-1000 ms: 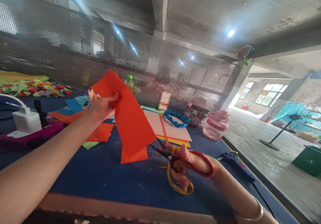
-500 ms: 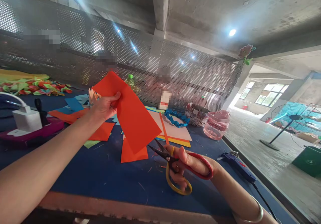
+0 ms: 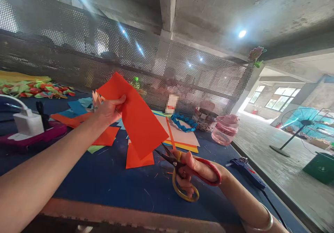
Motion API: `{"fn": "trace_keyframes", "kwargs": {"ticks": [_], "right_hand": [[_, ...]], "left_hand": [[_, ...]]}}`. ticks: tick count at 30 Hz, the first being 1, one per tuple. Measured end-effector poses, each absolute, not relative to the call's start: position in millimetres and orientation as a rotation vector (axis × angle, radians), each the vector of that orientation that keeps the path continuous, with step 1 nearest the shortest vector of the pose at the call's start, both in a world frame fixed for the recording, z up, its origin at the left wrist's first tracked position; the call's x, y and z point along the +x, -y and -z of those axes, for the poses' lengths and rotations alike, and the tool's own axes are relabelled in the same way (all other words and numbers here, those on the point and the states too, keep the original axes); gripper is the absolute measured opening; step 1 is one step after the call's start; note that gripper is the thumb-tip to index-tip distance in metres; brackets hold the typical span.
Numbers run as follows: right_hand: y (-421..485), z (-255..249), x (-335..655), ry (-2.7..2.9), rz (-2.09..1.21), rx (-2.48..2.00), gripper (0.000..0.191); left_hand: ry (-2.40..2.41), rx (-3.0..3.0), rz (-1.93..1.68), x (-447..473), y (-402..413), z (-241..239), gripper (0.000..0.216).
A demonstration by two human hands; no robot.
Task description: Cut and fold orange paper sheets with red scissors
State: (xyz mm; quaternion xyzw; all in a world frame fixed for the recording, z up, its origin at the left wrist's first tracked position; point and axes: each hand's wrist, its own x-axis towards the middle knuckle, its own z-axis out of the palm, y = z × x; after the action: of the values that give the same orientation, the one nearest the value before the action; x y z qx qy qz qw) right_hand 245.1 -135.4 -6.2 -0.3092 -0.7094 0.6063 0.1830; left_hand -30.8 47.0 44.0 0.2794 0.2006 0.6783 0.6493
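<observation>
My left hand pinches a folded sheet of orange paper by its left side and holds it up over the table. In my right hand is a pair of scissors with one red and one yellow handle loop; my fingers pass through the loops. The blades are parted, their tips close to the lower right corner of the sheet. Whether they touch it I cannot tell. Beneath the held sheet, another orange paper piece lies on the blue tabletop.
A stack of coloured paper carries a blue folded paper strip. To its right stand a woven basket and a pink water jug. A blue glue gun lies near the right edge; a purple power strip is at left.
Hardly anything differs. The orange sheet and the scissors have shifted very slightly, and both hands keep their grip.
</observation>
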Motion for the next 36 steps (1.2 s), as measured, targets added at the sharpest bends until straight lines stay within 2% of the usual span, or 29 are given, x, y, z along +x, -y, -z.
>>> {"fn": "trace_keyframes", "kwargs": {"ticks": [23,31,36], "right_hand": [[136.8,5.4,244.6,1.989,-1.696,-0.856,0.084],[135.7,0.9,241.8,1.986,-1.763,-0.843,0.086],[136.2,1.9,242.9,1.995,-1.749,-0.849,0.084]], "left_hand": [[-0.460,0.619,-1.560,-29.5,-47.5,-45.5,0.025],[-0.428,0.658,-1.572,-31.0,-47.5,-44.2,0.036],[-0.440,0.652,-1.573,-29.9,-47.1,-44.9,0.031]]}}
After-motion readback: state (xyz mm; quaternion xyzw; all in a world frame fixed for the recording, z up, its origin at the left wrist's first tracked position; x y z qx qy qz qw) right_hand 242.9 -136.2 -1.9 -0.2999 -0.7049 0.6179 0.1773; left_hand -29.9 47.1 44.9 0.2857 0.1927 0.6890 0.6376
